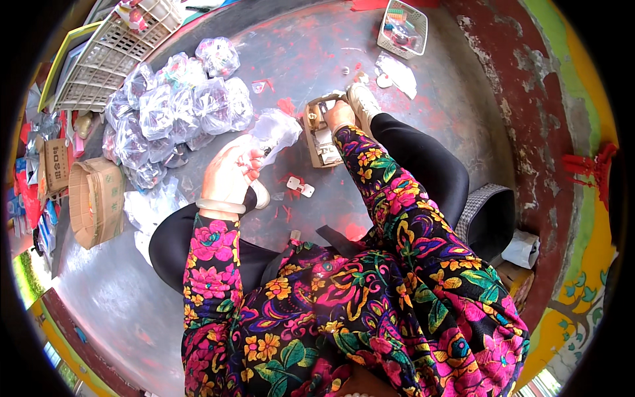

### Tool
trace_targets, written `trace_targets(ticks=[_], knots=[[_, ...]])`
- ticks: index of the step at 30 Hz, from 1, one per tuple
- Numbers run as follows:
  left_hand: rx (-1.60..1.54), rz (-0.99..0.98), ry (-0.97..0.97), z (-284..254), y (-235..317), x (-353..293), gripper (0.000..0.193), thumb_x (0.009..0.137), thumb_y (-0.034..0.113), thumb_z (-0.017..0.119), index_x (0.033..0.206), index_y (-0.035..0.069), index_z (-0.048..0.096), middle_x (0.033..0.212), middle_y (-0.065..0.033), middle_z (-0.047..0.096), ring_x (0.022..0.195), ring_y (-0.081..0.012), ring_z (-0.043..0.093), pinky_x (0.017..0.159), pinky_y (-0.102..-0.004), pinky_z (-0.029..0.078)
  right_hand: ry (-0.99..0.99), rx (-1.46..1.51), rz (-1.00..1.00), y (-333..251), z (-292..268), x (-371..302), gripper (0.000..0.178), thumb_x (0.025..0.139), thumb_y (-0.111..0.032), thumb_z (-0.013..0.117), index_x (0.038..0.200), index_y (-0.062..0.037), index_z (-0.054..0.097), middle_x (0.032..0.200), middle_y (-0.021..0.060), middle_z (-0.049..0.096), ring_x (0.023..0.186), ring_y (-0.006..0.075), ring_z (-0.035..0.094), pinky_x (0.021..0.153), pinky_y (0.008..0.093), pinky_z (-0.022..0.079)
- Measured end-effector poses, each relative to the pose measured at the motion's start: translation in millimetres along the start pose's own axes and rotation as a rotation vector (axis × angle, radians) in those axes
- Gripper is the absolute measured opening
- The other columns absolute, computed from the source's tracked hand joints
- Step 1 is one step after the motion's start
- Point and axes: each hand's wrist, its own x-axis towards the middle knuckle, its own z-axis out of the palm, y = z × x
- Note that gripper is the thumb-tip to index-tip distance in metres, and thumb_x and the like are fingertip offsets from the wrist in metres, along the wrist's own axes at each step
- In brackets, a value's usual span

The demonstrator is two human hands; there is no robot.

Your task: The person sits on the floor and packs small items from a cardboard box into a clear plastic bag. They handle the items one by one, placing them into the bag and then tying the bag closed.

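A clear plastic bag [276,131] is gripped in the curled fingers of my left hand [230,169], above the floor between my legs. Some small dark thing shows at the bag's lower end by the fingertips, too small to name. My right hand [340,115] reaches over the edge of a shallow cardboard box [308,149] standing by my right shoe [364,106]. Its fingers point down into the box and are mostly hidden. Inside the box lie small white and brown pieces [325,142]. A white card-like piece with holes [301,186] lies on the floor near my left shoe.
Many filled clear bags [178,99] are heaped at the left, beside a large white plastic crate [109,63] and an open cardboard carton [96,202]. A white basket [403,30] stands far off, with a crumpled clear bag [397,74] nearer. Red scraps [286,106] dot the floor.
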Motion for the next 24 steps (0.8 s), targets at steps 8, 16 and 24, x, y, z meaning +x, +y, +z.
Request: trace_targets(ticks=[8, 16, 24], knots=[[0.006, 0.017, -0.004, -5.2, -2.9, 4.8, 0.032, 0.084, 0.017, 0.046, 0.111, 0.001, 0.046, 0.08, -0.0119, 0.057, 0.062, -0.0147, 0.053, 0.053, -0.0239, 0.043, 0.003, 0.092, -0.143, 34.0, -1.2, -0.6, 0.023, 0.066, -0.023, 0.055, 0.081, -0.0078, 0.063, 0.081, 0.0143, 0.061, 0.082, 0.0284, 0.058, 0.073, 0.0347, 0.044], [0.111, 0.008, -0.016, -6.3, -1.4, 8.2, 0.033, 0.084, 0.019, 0.045, 0.113, 0.003, 0.045, 0.077, -0.0109, 0.058, 0.057, -0.0133, 0.052, 0.05, -0.023, 0.042, -0.207, 0.382, -0.836, -17.6, -79.9, -70.8, 0.014, 0.074, -0.013, 0.056, 0.085, -0.0033, 0.055, 0.078, 0.0157, 0.057, 0.073, 0.0305, 0.056, 0.064, 0.0343, 0.044], [0.194, -0.011, -0.035, -4.0, -1.8, 11.6, 0.031, 0.085, 0.019, 0.045, 0.113, 0.004, 0.046, 0.075, -0.0106, 0.058, 0.054, -0.0122, 0.051, 0.048, -0.0223, 0.042, -0.255, -0.212, -1.359, -60.3, -28.4, -109.4, 0.017, 0.068, -0.007, 0.05, 0.083, -0.0084, 0.058, 0.081, 0.0134, 0.056, 0.08, 0.0318, 0.056, 0.069, 0.0374, 0.045]])
